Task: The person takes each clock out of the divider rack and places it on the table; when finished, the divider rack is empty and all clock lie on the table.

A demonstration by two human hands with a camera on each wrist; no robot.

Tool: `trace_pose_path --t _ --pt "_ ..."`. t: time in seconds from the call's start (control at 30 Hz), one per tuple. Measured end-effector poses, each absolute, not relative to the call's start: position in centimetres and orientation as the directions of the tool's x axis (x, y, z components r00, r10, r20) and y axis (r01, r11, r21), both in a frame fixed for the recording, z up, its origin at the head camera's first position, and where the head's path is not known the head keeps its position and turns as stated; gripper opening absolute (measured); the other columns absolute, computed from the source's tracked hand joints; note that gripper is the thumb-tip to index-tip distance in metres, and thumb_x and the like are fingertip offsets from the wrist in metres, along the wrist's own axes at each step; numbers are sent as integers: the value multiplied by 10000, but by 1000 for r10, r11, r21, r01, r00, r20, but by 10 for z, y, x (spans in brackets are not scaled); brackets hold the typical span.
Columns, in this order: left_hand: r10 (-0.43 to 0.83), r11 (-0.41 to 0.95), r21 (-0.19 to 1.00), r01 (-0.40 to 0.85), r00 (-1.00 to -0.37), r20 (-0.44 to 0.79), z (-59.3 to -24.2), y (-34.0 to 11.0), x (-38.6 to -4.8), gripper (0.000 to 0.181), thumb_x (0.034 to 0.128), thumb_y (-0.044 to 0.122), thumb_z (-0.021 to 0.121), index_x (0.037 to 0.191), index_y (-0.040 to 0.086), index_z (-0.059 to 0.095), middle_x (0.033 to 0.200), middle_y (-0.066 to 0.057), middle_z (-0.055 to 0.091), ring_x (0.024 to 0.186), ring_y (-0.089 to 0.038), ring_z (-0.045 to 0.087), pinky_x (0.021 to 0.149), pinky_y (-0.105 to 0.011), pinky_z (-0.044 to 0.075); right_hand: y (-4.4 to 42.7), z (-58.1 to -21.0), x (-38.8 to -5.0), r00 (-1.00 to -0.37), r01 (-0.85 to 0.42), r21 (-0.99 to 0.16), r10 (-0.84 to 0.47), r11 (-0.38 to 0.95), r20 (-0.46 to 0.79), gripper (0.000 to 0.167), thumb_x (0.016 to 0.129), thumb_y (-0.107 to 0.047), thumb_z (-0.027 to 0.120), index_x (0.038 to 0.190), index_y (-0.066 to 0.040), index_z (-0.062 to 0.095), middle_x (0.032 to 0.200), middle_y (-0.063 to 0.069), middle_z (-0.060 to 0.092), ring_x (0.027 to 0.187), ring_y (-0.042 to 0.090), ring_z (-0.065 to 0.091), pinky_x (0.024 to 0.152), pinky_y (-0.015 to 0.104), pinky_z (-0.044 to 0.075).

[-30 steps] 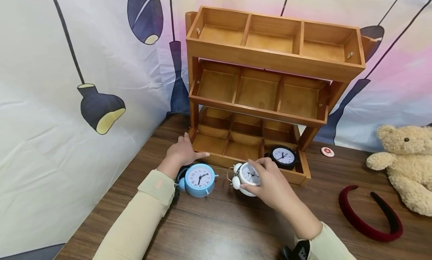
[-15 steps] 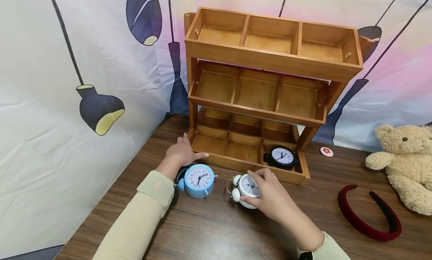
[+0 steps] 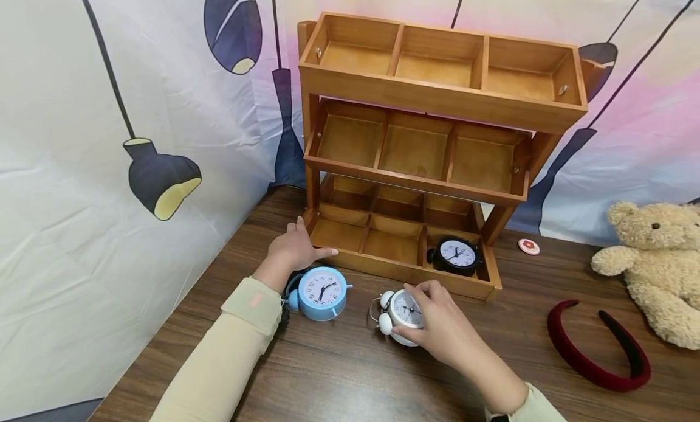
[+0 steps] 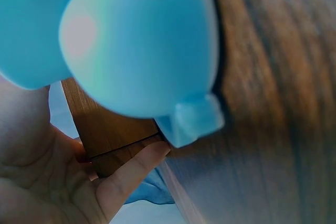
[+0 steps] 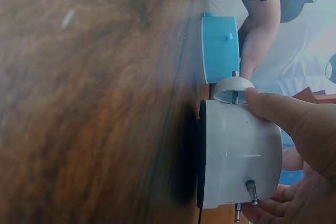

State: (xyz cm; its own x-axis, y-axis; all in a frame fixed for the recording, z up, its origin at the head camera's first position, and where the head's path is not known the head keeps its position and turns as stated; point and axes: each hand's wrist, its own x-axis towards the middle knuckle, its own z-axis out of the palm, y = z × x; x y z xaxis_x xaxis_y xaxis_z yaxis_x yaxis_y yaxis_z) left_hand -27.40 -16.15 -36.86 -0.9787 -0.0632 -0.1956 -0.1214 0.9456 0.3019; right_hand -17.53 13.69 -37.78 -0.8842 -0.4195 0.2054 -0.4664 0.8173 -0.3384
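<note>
A white twin-bell alarm clock [image 3: 403,320] lies face up low over the table, its bells pointing left; whether its back touches the wood I cannot tell. My right hand [image 3: 444,326] grips it by the rim, with the thumb [image 5: 278,109] beside a bell and fingers on the far side. My left hand [image 3: 293,247] rests at the lower left front corner of a wooden three-tier rack [image 3: 445,100], fingers and thumb extended. Close to that wrist lies a light blue alarm clock [image 3: 322,292]. A black alarm clock [image 3: 457,255] sits in the rack's bottom right front compartment.
On the table [image 3: 339,373] to the right are a dark red headband [image 3: 593,367], a round badge with a red flower [image 3: 528,246] and a teddy bear [image 3: 656,276]. A printed cloth backdrop [image 3: 137,288] hangs behind and at the left.
My right hand has carried the white alarm clock a short way toward me, away from the rack's front edge. The left hand has stayed at the rack's corner.
</note>
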Motion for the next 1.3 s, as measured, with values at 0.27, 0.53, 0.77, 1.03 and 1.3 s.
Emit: trace_pose_path --t 0.27,0.53,0.77,1.03,1.3 --pt "-58 949 295 -113 -980 -190 -369 -162 -274 1174 881 712 548 1545 -100 19 1579 -334 151 1325 -470 427 1010 -537 435 139 -380 -176 -874 -484 -325 -427 813 233 748 724 -376 889 1333 -39 614 1151 128 546 998 255 557 790 398 500" --pt "-68 946 299 -125 -979 -194 -368 -162 -273 1178 878 713 552 1548 -92 13 1579 -330 154 1318 -478 428 1008 -544 434 138 -381 -175 -862 -501 -313 -436 807 258 769 700 -366 905 1328 -31 615 1137 106 538 982 243 551 802 400 495" --pt "-67 947 295 -124 -979 -193 -369 -163 -273 1171 883 708 550 1548 -92 12 1581 -328 151 1307 -469 444 1003 -537 441 138 -382 -176 -873 -486 -332 -430 808 230 809 698 -388 903 1355 -35 589 1149 128 537 1007 266 557 828 415 505" --pt "-67 946 298 -123 -979 -192 -368 -163 -272 1173 883 707 551 1547 -95 11 1578 -332 154 1294 -469 457 994 -536 448 146 -363 -187 -889 -457 -352 -409 817 206 789 844 -472 763 1494 -141 463 1387 186 514 1274 420 481 1016 658 339" --pt "-66 946 299 -123 -979 -194 -369 -161 -273 1176 880 709 552 1547 -95 12 1582 -332 144 1311 -469 443 1011 -533 437 165 -354 -218 -921 -380 -335 -317 862 227 687 910 -472 690 1459 -102 506 1421 251 468 1287 492 434 991 677 343"
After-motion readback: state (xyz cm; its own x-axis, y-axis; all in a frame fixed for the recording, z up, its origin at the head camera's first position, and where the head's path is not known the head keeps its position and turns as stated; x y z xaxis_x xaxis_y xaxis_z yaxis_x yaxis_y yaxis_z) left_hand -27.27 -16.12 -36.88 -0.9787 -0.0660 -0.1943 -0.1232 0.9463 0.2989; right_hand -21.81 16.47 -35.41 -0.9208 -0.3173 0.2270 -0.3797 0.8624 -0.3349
